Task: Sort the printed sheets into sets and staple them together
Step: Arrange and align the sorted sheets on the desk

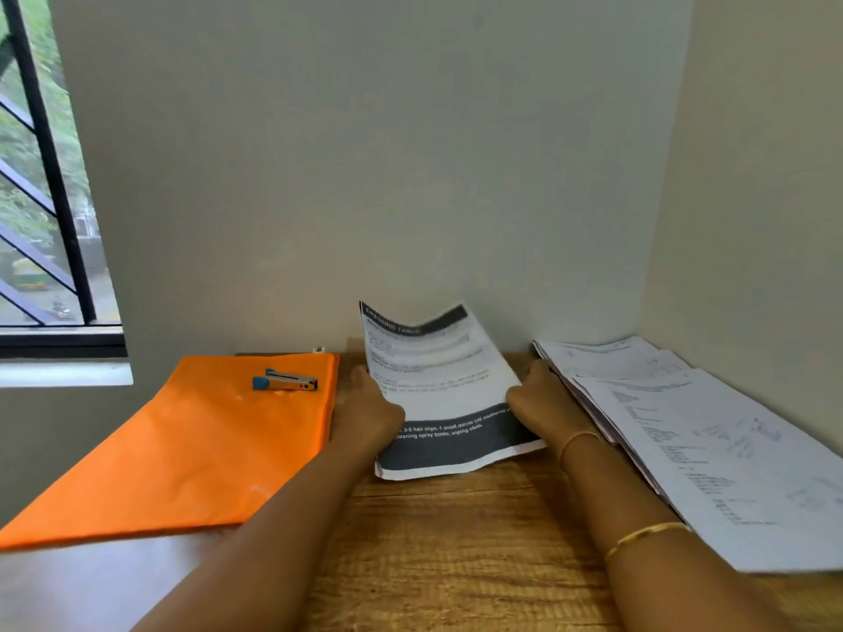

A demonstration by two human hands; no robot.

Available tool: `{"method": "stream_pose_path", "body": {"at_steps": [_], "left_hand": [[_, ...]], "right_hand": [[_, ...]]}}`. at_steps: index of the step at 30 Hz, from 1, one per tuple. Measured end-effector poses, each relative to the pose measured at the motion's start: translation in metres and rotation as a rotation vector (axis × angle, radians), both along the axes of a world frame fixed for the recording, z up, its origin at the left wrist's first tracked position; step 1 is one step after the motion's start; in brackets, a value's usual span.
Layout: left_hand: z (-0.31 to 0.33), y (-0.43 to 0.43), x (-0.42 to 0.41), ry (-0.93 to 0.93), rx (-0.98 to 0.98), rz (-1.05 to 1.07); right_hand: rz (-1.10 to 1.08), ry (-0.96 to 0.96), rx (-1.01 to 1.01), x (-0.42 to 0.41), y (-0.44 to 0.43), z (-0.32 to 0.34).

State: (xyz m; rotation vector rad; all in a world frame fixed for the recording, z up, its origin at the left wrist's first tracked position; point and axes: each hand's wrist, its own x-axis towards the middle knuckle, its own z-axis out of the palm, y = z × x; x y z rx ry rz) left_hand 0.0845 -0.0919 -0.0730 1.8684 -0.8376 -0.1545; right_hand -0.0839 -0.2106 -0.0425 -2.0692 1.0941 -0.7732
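Left hand grips the left edge of a thin set of white printed sheets with dark grey bands at top and bottom; fingers curl round behind the paper. Right hand grips the right edge the same way, fingers wrapped onto the paper. The set of white printed sheets stands tilted at the middle of the brown wooden table, lower edge down on the wood, top edge sagging in the middle and close to the pale wall.

Loose fanned stack of white printed pages lies flat on the table just right of the right hand, along the side wall. Flat orange plastic folder lies left of the left hand, just beside it. Small blue and silver metal stapler lies on the folder near its far edge. Two thin gold bangles on the right forearm. Black-barred window at far left, greenery outside.
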Motion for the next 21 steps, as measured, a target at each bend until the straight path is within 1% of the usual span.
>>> {"method": "stream_pose_path", "body": {"at_steps": [2, 4, 7, 9, 10, 12, 14, 16, 19, 21], "left_hand": [[-0.006, -0.002, 0.000, -0.105, 0.028, 0.003], [-0.008, -0.004, 0.000, -0.129, 0.051, 0.002], [-0.005, -0.002, -0.005, -0.201, 0.143, 0.033], [-0.001, 0.003, -0.013, -0.278, 0.320, 0.067], [0.001, 0.006, -0.017, -0.354, 0.450, 0.095], [0.002, 0.007, -0.021, -0.531, 0.671, 0.091], [0.003, 0.006, -0.021, -0.615, 0.796, 0.040], [0.004, 0.005, -0.019, -0.649, 0.847, -0.004], [0.006, 0.004, -0.015, -0.681, 0.852, -0.055], [0.006, 0.003, -0.009, -0.615, 0.801, -0.115]], "right_hand": [[-0.028, 0.198, -0.110, 0.004, 0.006, -0.002], [-0.019, 0.346, -0.207, 0.010, 0.014, -0.005], [0.050, 0.505, -0.230, 0.018, 0.028, -0.005], [0.087, 0.669, -0.232, 0.023, 0.034, -0.007], [0.105, 0.759, -0.232, 0.026, 0.037, -0.009], [0.135, 0.869, -0.225, 0.028, 0.043, -0.011], [0.173, 0.884, -0.189, 0.028, 0.045, -0.011], [0.224, 0.864, -0.159, 0.026, 0.046, -0.011], [0.243, 0.842, -0.139, 0.025, 0.046, -0.010], [0.248, 0.819, -0.121, 0.024, 0.050, -0.006]]}}
